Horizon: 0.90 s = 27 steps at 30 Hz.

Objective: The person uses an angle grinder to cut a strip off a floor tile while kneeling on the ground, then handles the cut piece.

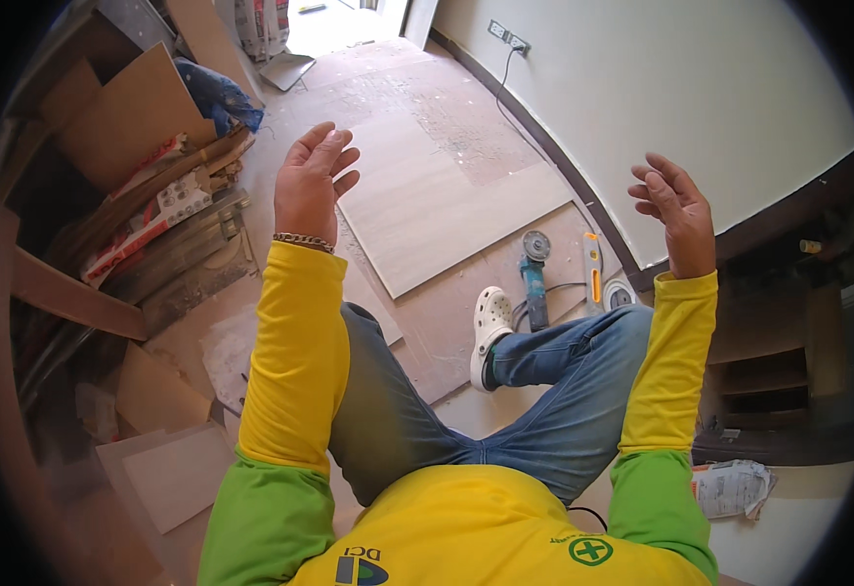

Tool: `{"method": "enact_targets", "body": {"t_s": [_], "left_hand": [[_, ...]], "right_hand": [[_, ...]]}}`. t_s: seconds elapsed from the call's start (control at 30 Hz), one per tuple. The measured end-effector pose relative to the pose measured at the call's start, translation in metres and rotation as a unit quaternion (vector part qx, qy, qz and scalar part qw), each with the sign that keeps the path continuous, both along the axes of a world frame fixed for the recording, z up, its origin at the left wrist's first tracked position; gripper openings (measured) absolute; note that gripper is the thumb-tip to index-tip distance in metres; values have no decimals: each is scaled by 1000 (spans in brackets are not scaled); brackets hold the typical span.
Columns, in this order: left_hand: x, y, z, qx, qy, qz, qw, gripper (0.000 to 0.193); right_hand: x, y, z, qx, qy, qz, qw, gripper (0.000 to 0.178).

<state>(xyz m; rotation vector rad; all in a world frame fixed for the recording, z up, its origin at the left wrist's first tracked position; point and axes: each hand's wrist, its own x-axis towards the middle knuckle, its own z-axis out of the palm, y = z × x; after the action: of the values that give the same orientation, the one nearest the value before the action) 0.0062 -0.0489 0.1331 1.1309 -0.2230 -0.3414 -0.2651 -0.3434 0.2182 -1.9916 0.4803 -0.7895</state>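
My left hand (pixel 312 182) is raised in front of me, fingers spread, holding nothing; a chain bracelet circles its wrist. My right hand (pixel 676 207) is also lifted, fingers apart and empty, in front of the pale wall. Both arms wear yellow sleeves. Below them I sit on the floor in blue jeans, with a white clog (pixel 490 332) on one foot. A large beige tile (pixel 447 195) lies flat on the floor between the hands, and a blue angle grinder (pixel 534 278) rests beside the clog.
A yellow level (pixel 593 269) and a round disc (pixel 619 294) lie by the wall base. Stacked boards, cardboard and tile boxes (pixel 158 220) crowd the left. A dark wooden shelf unit (pixel 779 371) stands at right, with crumpled paper (pixel 735 486) near it. A cable runs to a wall socket (pixel 508 37).
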Motion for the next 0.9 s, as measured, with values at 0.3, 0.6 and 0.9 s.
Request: {"method": "enact_targets", "body": {"t_s": [0.3, 0.6, 0.9], "left_hand": [[17, 17, -15, 61, -4, 52, 997, 44], [34, 33, -62, 301, -91, 113, 943, 49], [76, 41, -95, 439, -67, 54, 895, 53]], "right_hand": [[59, -34, -142, -5, 249, -34, 968, 51], [103, -22, -181, -50, 421, 228, 877, 60], [96, -27, -185, -11, 354, 231, 906, 59]]}}
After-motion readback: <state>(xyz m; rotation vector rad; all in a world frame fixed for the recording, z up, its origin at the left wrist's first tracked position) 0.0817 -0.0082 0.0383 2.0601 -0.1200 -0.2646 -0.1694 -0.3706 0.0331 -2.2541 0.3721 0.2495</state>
